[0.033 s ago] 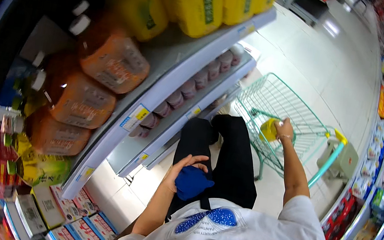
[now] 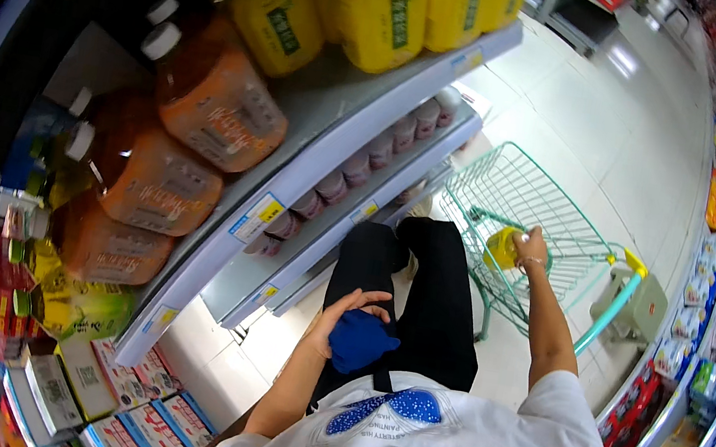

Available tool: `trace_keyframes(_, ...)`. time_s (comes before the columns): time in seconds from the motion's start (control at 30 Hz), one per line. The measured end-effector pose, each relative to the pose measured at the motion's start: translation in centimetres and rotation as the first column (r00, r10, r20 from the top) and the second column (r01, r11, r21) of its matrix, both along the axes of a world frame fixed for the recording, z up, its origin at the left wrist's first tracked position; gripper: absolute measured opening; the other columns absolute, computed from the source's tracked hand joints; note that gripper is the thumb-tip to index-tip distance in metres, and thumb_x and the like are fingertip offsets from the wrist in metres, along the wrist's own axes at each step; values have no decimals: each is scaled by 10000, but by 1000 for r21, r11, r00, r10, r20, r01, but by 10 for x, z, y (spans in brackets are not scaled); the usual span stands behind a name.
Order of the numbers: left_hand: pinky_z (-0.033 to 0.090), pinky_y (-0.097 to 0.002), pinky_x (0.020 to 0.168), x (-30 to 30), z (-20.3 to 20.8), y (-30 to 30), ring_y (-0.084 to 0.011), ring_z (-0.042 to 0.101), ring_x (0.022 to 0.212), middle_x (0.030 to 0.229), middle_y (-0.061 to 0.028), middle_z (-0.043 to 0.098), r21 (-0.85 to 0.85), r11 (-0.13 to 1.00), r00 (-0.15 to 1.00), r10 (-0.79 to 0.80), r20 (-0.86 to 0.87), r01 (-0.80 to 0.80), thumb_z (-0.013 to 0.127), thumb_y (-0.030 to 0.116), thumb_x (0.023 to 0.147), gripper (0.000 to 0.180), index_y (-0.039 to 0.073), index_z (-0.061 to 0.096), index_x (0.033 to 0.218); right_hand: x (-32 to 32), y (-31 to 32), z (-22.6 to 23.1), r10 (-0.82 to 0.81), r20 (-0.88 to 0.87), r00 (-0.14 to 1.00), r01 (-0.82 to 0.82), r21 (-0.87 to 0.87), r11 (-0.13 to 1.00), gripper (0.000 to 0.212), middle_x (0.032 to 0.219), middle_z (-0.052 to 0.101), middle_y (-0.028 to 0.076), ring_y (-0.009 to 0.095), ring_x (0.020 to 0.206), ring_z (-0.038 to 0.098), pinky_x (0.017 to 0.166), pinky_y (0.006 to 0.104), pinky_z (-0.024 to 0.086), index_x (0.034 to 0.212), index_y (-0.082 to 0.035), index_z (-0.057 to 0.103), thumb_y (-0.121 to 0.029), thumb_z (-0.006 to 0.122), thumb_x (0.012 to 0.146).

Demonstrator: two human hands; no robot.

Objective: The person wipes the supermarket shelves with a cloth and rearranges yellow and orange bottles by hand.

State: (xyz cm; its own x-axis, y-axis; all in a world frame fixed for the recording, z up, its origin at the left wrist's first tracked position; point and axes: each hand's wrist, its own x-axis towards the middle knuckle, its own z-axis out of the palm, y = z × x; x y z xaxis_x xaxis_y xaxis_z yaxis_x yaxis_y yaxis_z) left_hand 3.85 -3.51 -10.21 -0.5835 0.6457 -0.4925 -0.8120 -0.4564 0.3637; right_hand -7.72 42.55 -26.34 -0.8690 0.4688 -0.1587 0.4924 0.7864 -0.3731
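Clamping the right hand (image 2: 530,248) on the top of a yellow container (image 2: 497,248), holding it over the left part of a green wire shopping cart (image 2: 564,193). Being unable to tell resting inside the basket from hanging above it. Curving the left hand (image 2: 329,322) along the left and far sides of a blue cloth bundle (image 2: 360,344), just above the black trousers (image 2: 445,284), with fingers slightly bent; not being able to tell firm gripping from light resting. Keeping both hands in the same poses as in the earlier frame. Seeing the cart, right hand and container sitting slightly nearer in view than before, all shifting together. Showing the orange bottles (image 2: 222,104) and yellow bottles (image 2: 377,16) on the left shelf (image 2: 376,112) slightly farther right, and looking sharper than in the earlier, more blurred view. Standing below them, on a lower level, a row of small pinkish containers (image 2: 355,168). Sitting just right of the cart, a grey-beige bin (image 2: 631,304).
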Motion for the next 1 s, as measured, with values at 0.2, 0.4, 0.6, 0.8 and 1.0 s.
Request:
trace_keyframes(0.2,539,-311,780,-2,4,15,-189,628,898,1009,-126,630,7,1000,1000,-9,-30,9,468,474,975,523,57,537,1283,-28,-27,102,319,486,814,-403,76,912,549,1023,685,212,351,948,672,793,440,527,1097,-5,580,-496,633,856)
trace_keyframes(0.4,484,-269,797,-16,26,20,-151,595,880,969,-81,617,-225,955,890,74,-450,-193,544,365,968,380,60,586,1191,-86,-112,278,691,-137,710,-704,-145,695,397,887,697,150,262,820,677,724,375,522,1068,-56,659,-416,589,917)
trace_keyframes(0.6,458,-377,878,-45,156,-23,-288,581,951,994,-125,612,-202,83,151,-408,-900,-976,697,106,765,255,41,638,1004,-131,-262,418,748,-650,131,-842,326,430,380,933,707,147,253,817,690,687,389,539,1093,-47,657,-376,565,928)
trace_keyframes(0.8,523,-345,696,-72,180,-41,-276,653,853,979,-67,629,-228,-325,394,-672,-627,-918,705,213,812,265,125,677,1060,-221,-382,468,786,-613,75,-640,575,509,650,1204,534,248,351,1065,547,881,421,452,1308,17,461,-412,662,863)
trace_keyframes(1.0,499,-318,587,-79,171,-42,-235,645,696,920,-33,618,-141,-294,313,-700,-642,-945,719,211,797,201,126,704,979,-239,-398,478,845,-504,180,-702,536,469,722,1088,622,281,415,993,616,838,488,491,1396,-17,397,-494,566,882)
